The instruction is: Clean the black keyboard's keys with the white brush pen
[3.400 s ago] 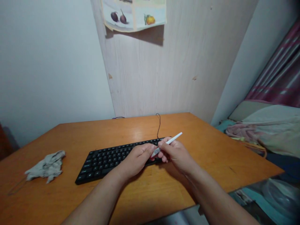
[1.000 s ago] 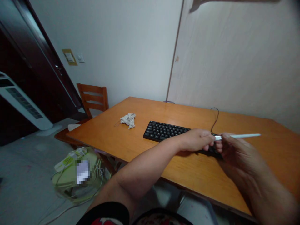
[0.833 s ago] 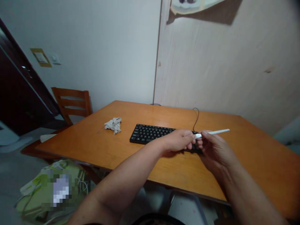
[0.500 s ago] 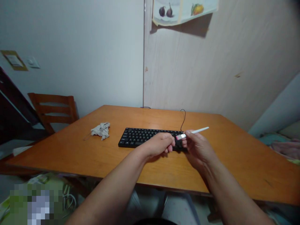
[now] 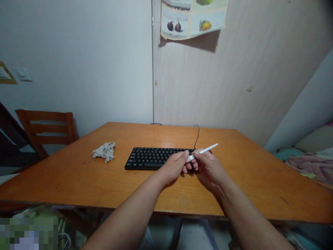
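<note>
Meeting hands: in my head view, my left hand (image 5: 173, 166), apart from the brush (image 5: 209, 147) half a second ago, now comes touching or just beside its lower end; I judge that end, not the keys, is getting my attention.
Right hand (image 5: 212, 168): pinching the brush, handle slanting up towards the table's (image 5: 187, 199) far right corner.
Left fingers: curled; whether they grasp it, I cannot tell.
Brush place: over the keyboard's (image 5: 148, 158) right end, between the table's near and far edges.
Cloth (image 5: 104, 151): crumpled towards the left edge.
Containers: none I can make out.
</note>
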`<state>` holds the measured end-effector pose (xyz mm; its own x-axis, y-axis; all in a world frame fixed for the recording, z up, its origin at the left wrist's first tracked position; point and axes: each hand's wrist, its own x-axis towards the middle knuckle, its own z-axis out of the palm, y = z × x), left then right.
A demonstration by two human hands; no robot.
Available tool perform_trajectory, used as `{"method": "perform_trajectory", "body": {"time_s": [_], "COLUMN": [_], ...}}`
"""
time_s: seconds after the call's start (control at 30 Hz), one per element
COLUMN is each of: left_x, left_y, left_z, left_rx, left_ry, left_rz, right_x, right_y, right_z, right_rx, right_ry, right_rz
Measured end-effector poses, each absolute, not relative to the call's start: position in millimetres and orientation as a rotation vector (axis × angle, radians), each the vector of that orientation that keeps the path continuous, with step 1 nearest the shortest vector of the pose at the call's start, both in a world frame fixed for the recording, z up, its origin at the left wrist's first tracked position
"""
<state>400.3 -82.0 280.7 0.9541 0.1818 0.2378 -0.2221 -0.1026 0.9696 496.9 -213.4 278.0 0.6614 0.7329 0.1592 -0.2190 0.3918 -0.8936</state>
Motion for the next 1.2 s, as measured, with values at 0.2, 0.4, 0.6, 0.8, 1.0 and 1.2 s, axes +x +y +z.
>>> {"method": "perform_trajectory", "body": {"time_s": [0.2,0.4,0.6,0.8,1.0,1.2], "left_x": [393.1,390.4,386.1,380.0,370.6,370.0], "left_y": [-87.5,-87.9,-88.0,-87.4,-69.5,-51.2], "left_z": [280.4,277.5,276.6,280.9,287.6,284.2], "left_rx": [1.906,1.868,1.778,1.804,1.903,2.213], "left_ry": [-0.084,-0.069,0.012,-0.005,0.13,0.242], "left_rz": [0.468,0.443,0.381,0.358,0.561,0.887], "right_x": [494.1,490.0,489.3,490.3,521.5,537.9], "right_y": [-212.6,-213.3,-213.6,-214.1,-230.3,-247.2], "right_z": [277.0,280.9,281.9,282.5,288.2,284.8], "right_rx": [-1.05,-0.986,-0.972,-0.953,-0.887,-1.079], "right_ry": [-0.59,-0.566,-0.588,-0.547,-0.335,-0.298], "right_rz": [0.614,0.668,0.659,0.634,0.388,0.264]}}
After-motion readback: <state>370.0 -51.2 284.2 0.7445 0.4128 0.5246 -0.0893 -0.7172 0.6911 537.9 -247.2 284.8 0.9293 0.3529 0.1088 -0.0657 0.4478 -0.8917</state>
